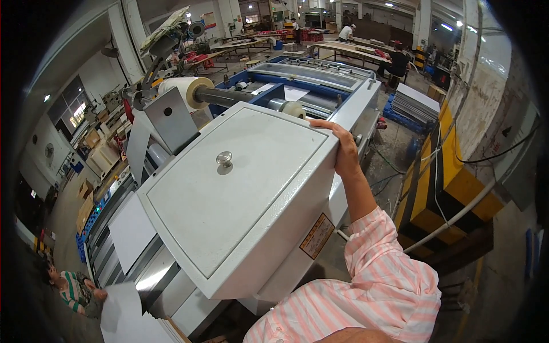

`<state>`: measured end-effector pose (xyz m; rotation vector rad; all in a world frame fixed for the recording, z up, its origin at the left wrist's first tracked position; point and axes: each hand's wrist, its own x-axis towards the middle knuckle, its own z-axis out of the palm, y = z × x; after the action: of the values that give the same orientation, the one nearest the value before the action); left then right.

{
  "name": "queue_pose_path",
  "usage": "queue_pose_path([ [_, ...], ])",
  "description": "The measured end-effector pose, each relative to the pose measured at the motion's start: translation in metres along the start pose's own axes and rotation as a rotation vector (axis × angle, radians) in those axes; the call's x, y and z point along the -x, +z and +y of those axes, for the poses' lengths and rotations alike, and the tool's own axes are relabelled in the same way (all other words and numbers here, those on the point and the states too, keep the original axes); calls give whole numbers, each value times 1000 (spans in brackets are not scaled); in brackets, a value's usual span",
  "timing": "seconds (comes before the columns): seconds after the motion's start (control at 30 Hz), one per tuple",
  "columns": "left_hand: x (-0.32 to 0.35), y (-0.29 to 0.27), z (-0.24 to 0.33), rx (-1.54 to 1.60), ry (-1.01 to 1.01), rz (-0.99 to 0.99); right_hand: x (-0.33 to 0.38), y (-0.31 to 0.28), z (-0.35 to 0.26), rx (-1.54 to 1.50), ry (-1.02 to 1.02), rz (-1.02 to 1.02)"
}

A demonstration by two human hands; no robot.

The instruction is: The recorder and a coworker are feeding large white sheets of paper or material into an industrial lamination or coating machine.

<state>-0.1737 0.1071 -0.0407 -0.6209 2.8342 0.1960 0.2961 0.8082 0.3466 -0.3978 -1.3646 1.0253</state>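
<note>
Clasped the edge of the pale-grey, box-shaped metal housing (246, 177), right of the cream-white cylindrical roll (180, 93), with the bare right hand (345, 150), but could not tell the left hand's state

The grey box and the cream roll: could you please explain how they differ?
The grey box is angular; the cream roll is round. The box carries a shiny knob, while the roll sits on a dark shaft. The right hand touches the box; none touches the roll. Both are pale.
</note>
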Motion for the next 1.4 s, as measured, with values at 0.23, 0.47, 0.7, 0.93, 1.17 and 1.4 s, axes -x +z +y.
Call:
queue_pose_path([
  [0.23, 1, -2, -10, -67, -4, -11, -2, 2, 3, -20, -11, -25],
  [0.47, 5, 0, 19, -160, 74, -35, -3, -15, 12, -59, -35, -55],
  [0.7, -3, 7, 86, -267, 224, -51, -4, -5, 8, -55, 4, -50],
  [0.93, -8, 3, 93, -327, 252, -48, -3, -5, 6, -55, -15, -62],
  [1.17, -8, 1, 92, -368, 250, -50, -3, -11, 2, 402, -174, 28],
  [1.4, -13, -8, 84, -448, 242, -55, 5, 30, -18, 1023, -806, 4],
])
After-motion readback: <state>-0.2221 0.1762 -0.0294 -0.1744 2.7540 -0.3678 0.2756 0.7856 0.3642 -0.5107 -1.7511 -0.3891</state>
